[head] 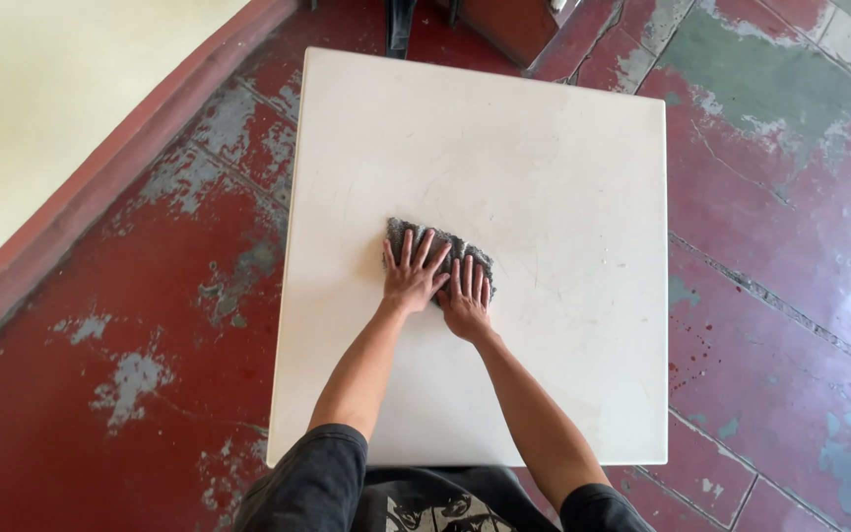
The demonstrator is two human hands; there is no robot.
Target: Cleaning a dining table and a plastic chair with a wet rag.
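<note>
I count one grey cloth (437, 247) mid-frame on one white surface (544, 148); my left hand (412, 277) and right hand (465, 296) press it flat, fingers spread, grasping nothing.

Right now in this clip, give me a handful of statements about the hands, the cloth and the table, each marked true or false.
1. Both hands press flat on one grey cloth. True: the left hand and right hand lie side by side on it, fingers spread.
2. The cloth lies on a white square table. True.
3. The right hand is lifted clear of the cloth. False: it rests on the cloth beside the left hand.
4. The floor is bare grey concrete. False: it is red-painted, worn through in grey and green patches.
5. A bucket stands on the table. False: only the cloth and the hands are on it.
</note>
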